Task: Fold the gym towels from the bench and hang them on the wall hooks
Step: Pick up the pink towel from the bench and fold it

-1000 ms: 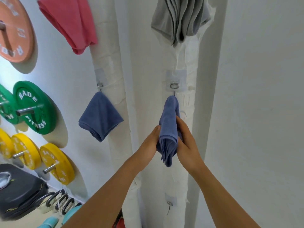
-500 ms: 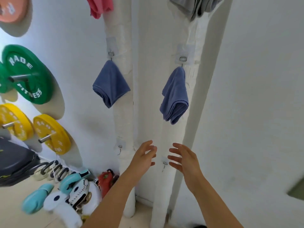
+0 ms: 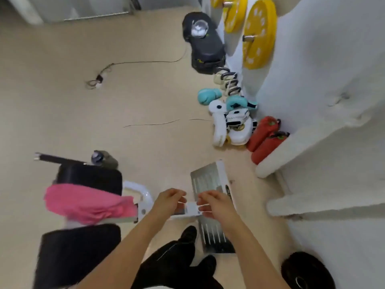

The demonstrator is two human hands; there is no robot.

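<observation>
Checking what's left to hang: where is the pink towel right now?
In the head view, lower left: the pink towel lies draped over the black bench, left of the left hand.

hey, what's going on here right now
A person stands looking down at a gym floor, both arms out in front. The left hand and right hand hold nothing, fingers loosely curled. A pink towel lies unfolded on the black bench to the left, untouched, likely the next to fold.
</observation>
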